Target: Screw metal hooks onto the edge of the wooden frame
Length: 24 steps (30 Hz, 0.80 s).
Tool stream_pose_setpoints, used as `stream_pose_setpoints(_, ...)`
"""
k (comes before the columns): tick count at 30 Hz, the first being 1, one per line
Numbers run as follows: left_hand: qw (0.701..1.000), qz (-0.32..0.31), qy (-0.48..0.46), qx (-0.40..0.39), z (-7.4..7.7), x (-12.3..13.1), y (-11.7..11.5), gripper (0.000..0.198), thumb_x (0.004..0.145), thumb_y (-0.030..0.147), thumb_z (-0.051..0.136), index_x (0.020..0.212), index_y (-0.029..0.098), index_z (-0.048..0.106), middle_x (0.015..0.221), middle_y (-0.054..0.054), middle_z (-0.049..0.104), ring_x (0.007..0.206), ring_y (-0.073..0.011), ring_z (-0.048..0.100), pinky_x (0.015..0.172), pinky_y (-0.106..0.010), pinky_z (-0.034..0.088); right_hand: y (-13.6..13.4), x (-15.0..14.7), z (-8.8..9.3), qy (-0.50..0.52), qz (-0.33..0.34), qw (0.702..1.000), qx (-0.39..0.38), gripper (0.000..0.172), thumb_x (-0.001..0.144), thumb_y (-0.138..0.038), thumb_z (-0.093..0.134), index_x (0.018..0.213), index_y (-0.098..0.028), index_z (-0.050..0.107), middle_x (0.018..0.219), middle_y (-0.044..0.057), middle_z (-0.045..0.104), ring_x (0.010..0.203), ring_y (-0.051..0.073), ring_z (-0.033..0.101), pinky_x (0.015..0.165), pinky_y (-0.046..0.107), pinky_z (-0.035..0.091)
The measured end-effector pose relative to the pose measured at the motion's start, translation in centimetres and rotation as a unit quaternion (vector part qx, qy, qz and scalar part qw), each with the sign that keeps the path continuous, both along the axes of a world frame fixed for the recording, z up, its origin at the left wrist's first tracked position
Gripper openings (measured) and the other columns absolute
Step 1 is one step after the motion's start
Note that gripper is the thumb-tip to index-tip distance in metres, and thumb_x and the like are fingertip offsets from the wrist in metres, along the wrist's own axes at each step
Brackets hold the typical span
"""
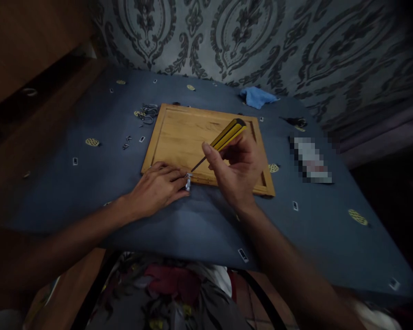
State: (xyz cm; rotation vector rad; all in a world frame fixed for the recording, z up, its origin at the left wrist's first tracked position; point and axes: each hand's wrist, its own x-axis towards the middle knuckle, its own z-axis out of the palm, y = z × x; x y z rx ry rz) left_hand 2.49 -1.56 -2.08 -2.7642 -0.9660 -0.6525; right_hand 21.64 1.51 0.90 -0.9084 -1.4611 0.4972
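Note:
A wooden framed panel (182,137) lies flat on the cloth-covered table in front of me. My right hand (242,169) grips a screwdriver (227,135) by its yellow and black handle, tilted down to the left. Its thin tip meets, or comes very near, a small metal hinge (188,182) at the panel's near edge. My left hand (160,187) rests over that edge, its thumb and fingertips holding the hinge from the left. The fingers partly hide the hinge, and any screw under the tip is too small to make out.
Several small screws (126,143) lie left of the panel, below a heap of metal fittings (147,112). At the back is a blue cloth (258,97). A dark object (295,121) and a pixelated item (311,159) lie to the right. A patterned wall (199,41) stands behind the table.

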Motion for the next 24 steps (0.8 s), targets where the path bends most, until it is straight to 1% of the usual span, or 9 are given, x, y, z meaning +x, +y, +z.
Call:
stream_pose_setpoints(4, 1.000, 0.003, 0.005, -0.001, 0.0, 0.0, 0.0, 0.031, 0.105, 0.040, 0.058, 0.114, 0.015, 0.074, 0.118, -0.009, 0.080, 0.110, -0.0231, 0.075, 0.097, -0.038, 0.054, 0.0, -0.3, -0.3, -0.030, 0.022, 0.999, -0.002, 0.038, 0.085, -0.035, 0.081, 0.073, -0.024, 0.046, 0.063, -0.008, 0.049, 0.053, 0.009, 0.047, 0.050, 0.026, 0.041)
stream_pose_setpoints(9, 1.000, -0.001, 0.011, -0.012, 0.1, -0.1, 0.0, 0.031, 0.105, 0.040, 0.057, 0.112, 0.015, 0.074, 0.119, -0.010, 0.079, 0.113, -0.0241, 0.074, 0.097, -0.039, 0.054, 0.0, -0.5, -0.9, -0.046, 0.016, 0.999, 0.000, 0.037, 0.087, -0.035, 0.079, 0.073, -0.026, 0.045, 0.062, -0.006, 0.049, 0.054, 0.011, 0.046, 0.051, 0.028, 0.041)
stream_pose_setpoints(13, 1.000, -0.001, 0.009, -0.020, 0.1, -0.1, 0.0, 0.030, 0.105, 0.040, 0.057, 0.110, 0.015, 0.075, 0.121, -0.011, 0.078, 0.113, -0.0242, 0.074, 0.098, -0.040, 0.053, 0.1, -0.5, -1.2, -0.057, 0.011, 0.998, 0.000, 0.037, 0.088, -0.037, 0.078, 0.073, -0.026, 0.045, 0.062, -0.006, 0.049, 0.053, 0.011, 0.045, 0.051, 0.028, 0.042)
stream_pose_setpoints(19, 1.000, -0.004, 0.006, -0.018, 0.1, 0.0, 0.0, 0.032, 0.106, 0.039, 0.055, 0.111, 0.015, 0.074, 0.122, -0.010, 0.078, 0.111, -0.0239, 0.074, 0.096, -0.040, 0.053, 0.1, -0.3, -1.3, -0.077, 0.018, 0.997, 0.006, 0.033, 0.086, -0.027, 0.077, 0.074, -0.025, 0.046, 0.064, -0.007, 0.048, 0.055, 0.010, 0.046, 0.054, 0.027, 0.041)
stream_pose_setpoints(22, 1.000, -0.001, 0.008, -0.019, 0.2, 0.0, 0.0, 0.031, 0.106, 0.040, 0.055, 0.110, 0.016, 0.074, 0.122, -0.010, 0.078, 0.110, -0.0233, 0.074, 0.096, -0.040, 0.053, 0.3, -0.2, -1.3, -0.076, 0.028, 0.997, 0.004, 0.035, 0.087, -0.035, 0.078, 0.074, -0.025, 0.047, 0.064, -0.006, 0.047, 0.054, 0.010, 0.045, 0.052, 0.027, 0.041)
stream_pose_setpoints(24, 1.000, -0.001, 0.005, -0.015, 0.2, 0.0, 0.0, 0.031, 0.106, 0.040, 0.056, 0.110, 0.016, 0.074, 0.120, -0.010, 0.078, 0.110, -0.0233, 0.075, 0.096, -0.039, 0.053, 0.5, -0.1, -1.0, -0.070, 0.053, 0.996, -0.023, 0.036, 0.086, -0.041, 0.079, 0.076, -0.025, 0.049, 0.065, -0.006, 0.049, 0.054, 0.011, 0.045, 0.050, 0.026, 0.040)
